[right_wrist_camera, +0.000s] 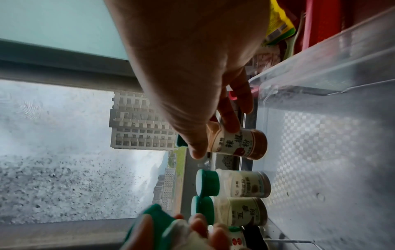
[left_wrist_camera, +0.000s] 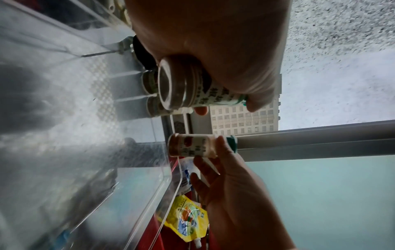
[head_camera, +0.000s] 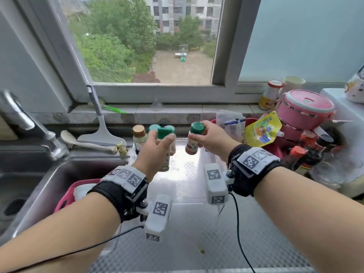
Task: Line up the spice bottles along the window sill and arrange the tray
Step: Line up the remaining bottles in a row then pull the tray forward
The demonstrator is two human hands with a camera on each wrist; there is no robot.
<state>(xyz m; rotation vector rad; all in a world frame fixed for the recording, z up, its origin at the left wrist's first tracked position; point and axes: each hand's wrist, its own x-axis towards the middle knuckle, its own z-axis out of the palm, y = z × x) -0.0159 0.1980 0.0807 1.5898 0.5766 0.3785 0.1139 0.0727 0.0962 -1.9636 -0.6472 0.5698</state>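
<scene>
Daylight came through the window (head_camera: 149, 46) at the far side and lit the scene brightly. Glare washed the tray (head_camera: 183, 174) floor. Head view bowed at the edges. Both wrist views were soft, with grainy sky and blurred near fingers (right_wrist_camera: 147, 236).

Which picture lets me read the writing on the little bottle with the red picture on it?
The right wrist view: the chili powder bottle sits close, its label facing the camera, pinched by the right hand. The left wrist view shows it smaller, its print blurred. The head view shows mostly its green cap and a sliver of label.
</scene>
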